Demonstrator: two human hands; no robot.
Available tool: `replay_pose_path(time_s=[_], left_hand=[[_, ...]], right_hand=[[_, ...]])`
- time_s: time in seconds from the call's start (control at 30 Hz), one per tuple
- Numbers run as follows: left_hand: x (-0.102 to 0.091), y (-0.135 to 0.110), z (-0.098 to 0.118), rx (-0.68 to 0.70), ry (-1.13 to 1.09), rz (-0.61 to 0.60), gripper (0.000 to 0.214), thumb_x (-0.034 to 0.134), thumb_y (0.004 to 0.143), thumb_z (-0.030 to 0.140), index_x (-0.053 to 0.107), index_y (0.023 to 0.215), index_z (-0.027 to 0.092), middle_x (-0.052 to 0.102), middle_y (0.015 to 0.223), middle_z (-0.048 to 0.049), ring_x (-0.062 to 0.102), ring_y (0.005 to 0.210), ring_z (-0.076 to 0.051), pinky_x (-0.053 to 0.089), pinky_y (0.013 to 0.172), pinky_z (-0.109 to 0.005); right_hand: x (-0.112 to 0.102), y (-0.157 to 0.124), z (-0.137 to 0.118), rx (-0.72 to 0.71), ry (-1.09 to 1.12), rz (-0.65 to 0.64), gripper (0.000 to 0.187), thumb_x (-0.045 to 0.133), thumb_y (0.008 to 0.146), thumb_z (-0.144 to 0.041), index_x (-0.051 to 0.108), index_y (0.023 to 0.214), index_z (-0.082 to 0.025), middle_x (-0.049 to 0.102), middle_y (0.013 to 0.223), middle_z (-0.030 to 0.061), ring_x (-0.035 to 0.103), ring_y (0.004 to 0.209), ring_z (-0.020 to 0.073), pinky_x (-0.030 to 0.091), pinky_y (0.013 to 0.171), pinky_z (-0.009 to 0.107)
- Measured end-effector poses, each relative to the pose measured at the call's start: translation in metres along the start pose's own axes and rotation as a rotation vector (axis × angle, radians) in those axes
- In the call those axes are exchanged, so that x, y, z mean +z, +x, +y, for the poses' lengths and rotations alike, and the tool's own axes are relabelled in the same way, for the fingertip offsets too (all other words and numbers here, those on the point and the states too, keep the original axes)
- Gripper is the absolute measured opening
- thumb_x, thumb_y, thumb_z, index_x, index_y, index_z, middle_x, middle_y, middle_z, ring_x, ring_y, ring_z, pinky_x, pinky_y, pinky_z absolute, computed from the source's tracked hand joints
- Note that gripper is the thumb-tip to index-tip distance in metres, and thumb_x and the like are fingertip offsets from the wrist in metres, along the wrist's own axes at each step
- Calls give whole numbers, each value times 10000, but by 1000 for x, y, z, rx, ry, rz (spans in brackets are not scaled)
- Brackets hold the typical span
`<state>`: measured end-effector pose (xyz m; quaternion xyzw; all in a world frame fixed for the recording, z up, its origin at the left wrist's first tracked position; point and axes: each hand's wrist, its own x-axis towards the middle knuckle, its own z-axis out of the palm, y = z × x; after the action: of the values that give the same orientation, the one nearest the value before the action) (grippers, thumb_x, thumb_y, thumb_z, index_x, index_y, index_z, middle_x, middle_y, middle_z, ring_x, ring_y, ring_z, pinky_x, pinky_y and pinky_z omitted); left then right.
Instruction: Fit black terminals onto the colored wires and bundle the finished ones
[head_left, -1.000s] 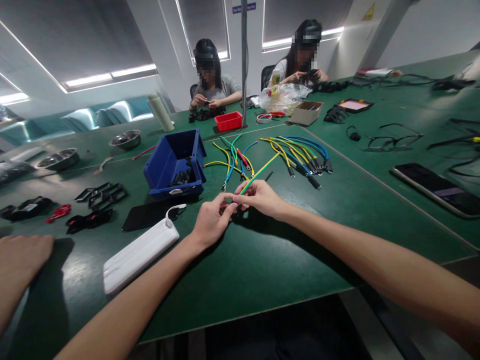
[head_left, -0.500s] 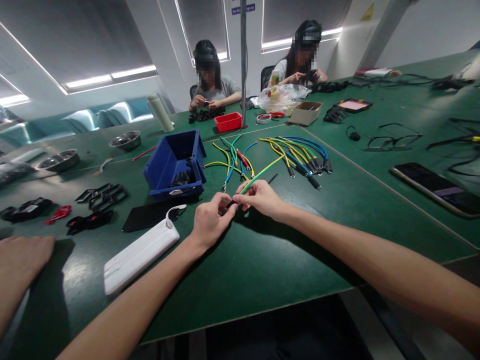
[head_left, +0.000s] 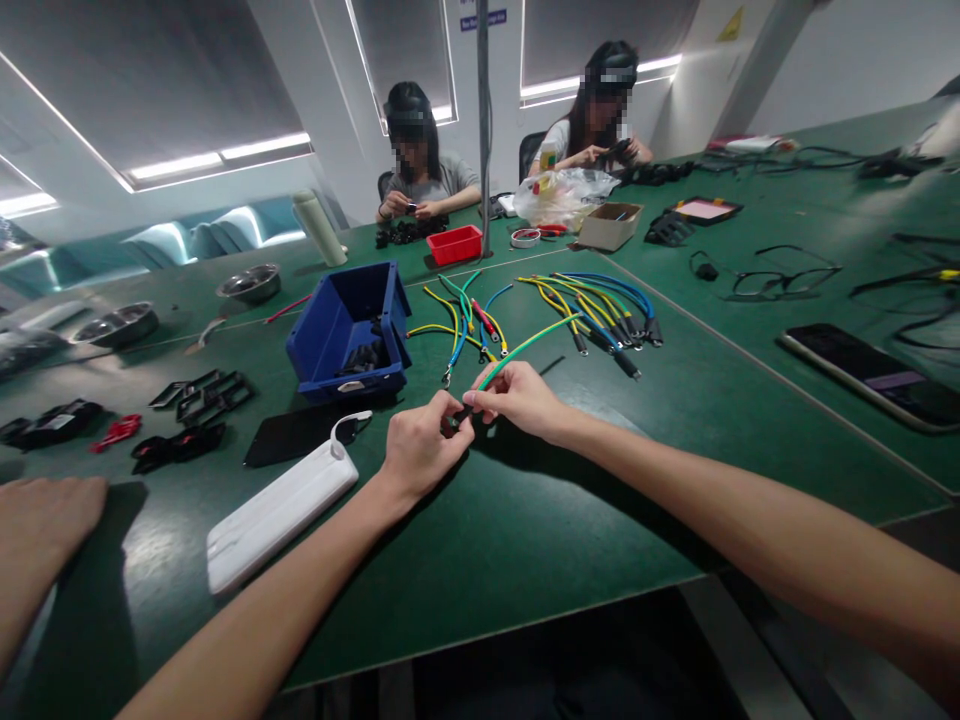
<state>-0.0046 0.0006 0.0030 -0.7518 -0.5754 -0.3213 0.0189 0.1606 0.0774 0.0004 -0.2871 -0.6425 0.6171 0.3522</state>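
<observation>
Above the green table (head_left: 600, 540), my two hands meet in the middle of the view. My right hand (head_left: 525, 403) pinches a green-and-yellow wire (head_left: 536, 338) near its end, and the free length slants up to the right. A small black sleeve (head_left: 463, 411) is pinched in my left hand (head_left: 421, 442), at the wire's near end; my fingers hide how far the two overlap. Just beyond lie loose coloured wires (head_left: 455, 330) with ring terminals. To their right is a fan of wires (head_left: 637, 290) with black sleeves on their ends.
A blue bin (head_left: 309, 350) with black pieces inside stands left of the wires. Near my left forearm lie a white power bank (head_left: 281, 520) and a dark flat device (head_left: 289, 436). Another person's hand (head_left: 52, 510) rests at far left. Two people sit across the table.
The wire's free end has swung to the right and the wire now bows more. My left fingers have curled a little closer around the black sleeve.
</observation>
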Motion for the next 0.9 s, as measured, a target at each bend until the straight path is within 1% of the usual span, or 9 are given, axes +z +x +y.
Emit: replay_pose_path(time_s=[0.23, 0.4, 0.67, 0.9], left_hand=[[-1, 0, 2, -3, -16, -30, 86, 605, 806, 274, 579, 799, 192, 669, 651, 16, 586, 505, -109, 390, 525, -216], [-1, 0, 3, -28, -7, -66, 89, 596, 809, 274, 571, 804, 188, 668, 661, 19, 561, 484, -100, 373, 522, -212], [0, 0, 3, -43, -19, -43, 98, 596, 808, 279, 590, 797, 181, 681, 676, 7, 587, 520, -110, 385, 540, -218], [0, 0, 2, -79, -78, -36, 108, 616, 786, 284, 617, 773, 177, 690, 679, -4, 595, 535, -115, 405, 548, -218]], right_hand=[[1, 0, 2, -12, 44, -7, 296, 743, 722, -389, 614, 740, -123, 623, 614, 11, 573, 518, 100, 467, 506, 219], [2, 0, 3, -27, 27, 1, 285, 738, 729, -374, 594, 746, -129, 622, 613, 3, 584, 528, 105, 469, 502, 215], [3, 0, -1, -10, 31, 26, 281, 737, 726, -373, 607, 727, -124, 605, 589, -2, 556, 509, 89, 454, 486, 202], [2, -1, -2, -5, 4, 16, 289, 734, 734, -385, 613, 730, -122, 596, 578, -6, 550, 508, 88, 440, 480, 196]])
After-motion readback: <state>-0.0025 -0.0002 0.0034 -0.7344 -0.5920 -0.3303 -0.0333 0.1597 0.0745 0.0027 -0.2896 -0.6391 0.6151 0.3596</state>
